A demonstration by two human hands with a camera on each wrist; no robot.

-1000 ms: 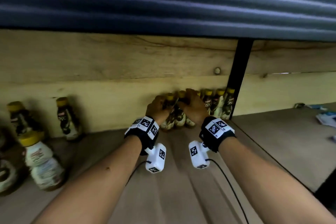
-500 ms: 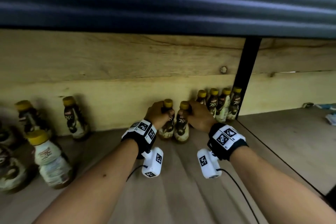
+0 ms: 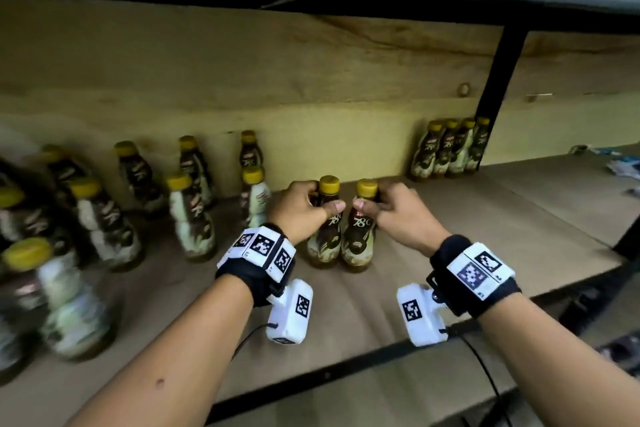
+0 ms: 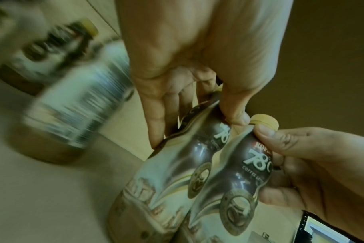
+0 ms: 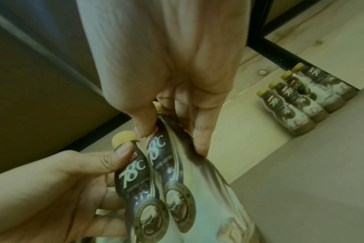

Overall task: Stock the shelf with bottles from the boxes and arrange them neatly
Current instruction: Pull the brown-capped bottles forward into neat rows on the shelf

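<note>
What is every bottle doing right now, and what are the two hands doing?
left hand: grips the left bottle's neck
right hand: grips the right bottle's neck
left bottle: upright on the shelf, capped, touching the right bottle
right bottle: upright on the shelf, capped
row of four bottles: upright, capped, close together at the back wall
loose bottles on the left: upright, capped, scattered, blurred
shelf: holds all the bottles
</note>
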